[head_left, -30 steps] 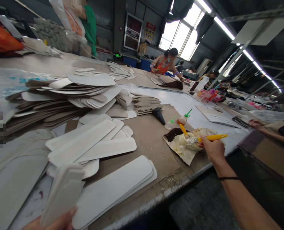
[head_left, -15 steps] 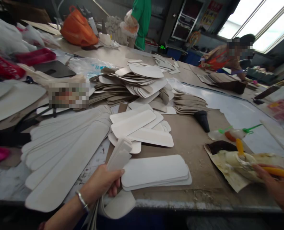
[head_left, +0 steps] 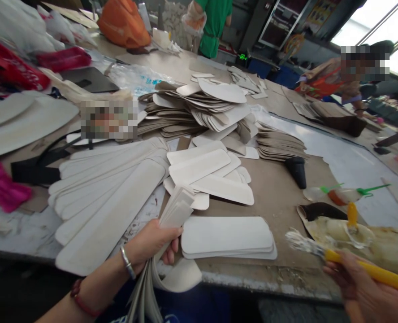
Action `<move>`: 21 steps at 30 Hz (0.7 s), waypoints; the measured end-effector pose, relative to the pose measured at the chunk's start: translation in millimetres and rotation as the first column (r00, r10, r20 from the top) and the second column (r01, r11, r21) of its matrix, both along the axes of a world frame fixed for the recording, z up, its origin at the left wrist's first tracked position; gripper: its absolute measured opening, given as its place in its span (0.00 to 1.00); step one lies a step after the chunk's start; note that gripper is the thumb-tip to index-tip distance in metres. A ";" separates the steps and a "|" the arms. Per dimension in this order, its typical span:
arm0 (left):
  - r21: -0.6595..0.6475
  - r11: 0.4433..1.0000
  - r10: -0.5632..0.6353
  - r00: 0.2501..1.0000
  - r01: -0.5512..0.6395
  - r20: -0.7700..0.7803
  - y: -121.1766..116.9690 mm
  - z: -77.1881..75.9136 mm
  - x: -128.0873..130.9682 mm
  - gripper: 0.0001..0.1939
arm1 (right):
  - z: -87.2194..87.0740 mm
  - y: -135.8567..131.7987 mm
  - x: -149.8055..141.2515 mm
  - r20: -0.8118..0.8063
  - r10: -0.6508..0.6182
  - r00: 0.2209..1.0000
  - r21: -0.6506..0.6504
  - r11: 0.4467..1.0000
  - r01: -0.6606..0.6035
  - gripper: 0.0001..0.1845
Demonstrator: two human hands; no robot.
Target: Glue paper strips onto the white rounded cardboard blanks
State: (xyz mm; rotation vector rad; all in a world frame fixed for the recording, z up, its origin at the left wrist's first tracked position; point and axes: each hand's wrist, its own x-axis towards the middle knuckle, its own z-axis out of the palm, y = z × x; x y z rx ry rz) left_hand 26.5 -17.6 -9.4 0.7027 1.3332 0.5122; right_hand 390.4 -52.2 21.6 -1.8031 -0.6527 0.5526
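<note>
My left hand (head_left: 160, 242) is closed around a bundle of thin off-white strips (head_left: 178, 204) whose long ends droop below the table edge. Just right of it lies a short stack of white rounded strips (head_left: 227, 234). My right hand (head_left: 360, 280) grips a yellow-handled brush (head_left: 370, 268), its bristles coated in whitish paste and pointing left. Behind the brush sits a glue-crusted pot (head_left: 333, 229) on its side or wrapped in stained sheet, with another yellow handle (head_left: 352, 215) standing in it. A fan of long white strips (head_left: 110, 213) spreads to the left of my left hand.
Loose white pieces (head_left: 205, 168) lie mid-table, with tall piles of cut sheets (head_left: 199, 107) behind. Two squeeze bottles (head_left: 340, 195) and a black cone (head_left: 296, 172) stand or lie at right. An orange bag (head_left: 123, 24) is far left. Two people work beyond the table.
My right hand has lifted the brush away from the glue pot and brought it left, bristles now in plain sight. My left hand keeps its hold on the strips. The view has shifted slightly.
</note>
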 end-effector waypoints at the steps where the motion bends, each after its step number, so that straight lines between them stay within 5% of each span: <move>1: -0.001 1.000 -0.003 1.000 0.003 0.001 0.4 -0.2 -0.3 0.19 | -0.2 2.1 -32.0 -0.114 0.018 0.993 -0.009 1.000 -0.019 0.23; 4: 0.005 1.000 -0.005 1.000 0.005 -0.004 -0.3 -1.9 -0.6 0.19 | -5.9 7.4 -116.2 -0.327 0.247 0.912 -0.015 0.964 -0.267 0.21; 7: 0.007 1.000 0.000 1.000 0.000 0.003 -2.3 -4.4 -0.3 0.17 | -17.2 8.9 -164.1 -0.380 0.419 0.825 0.028 0.896 -0.442 0.17; 11: -0.003 1.000 0.023 0.999 -0.023 0.028 -3.0 -5.5 0.2 0.16 | -25.6 8.6 -175.0 -0.303 0.457 0.836 -0.010 0.876 -0.483 0.17; 21: -0.039 0.999 0.038 0.998 -0.036 0.046 -1.3 -4.7 -1.4 0.16 | -14.2 4.2 -186.7 -0.190 0.450 0.872 -0.012 0.887 -0.461 0.15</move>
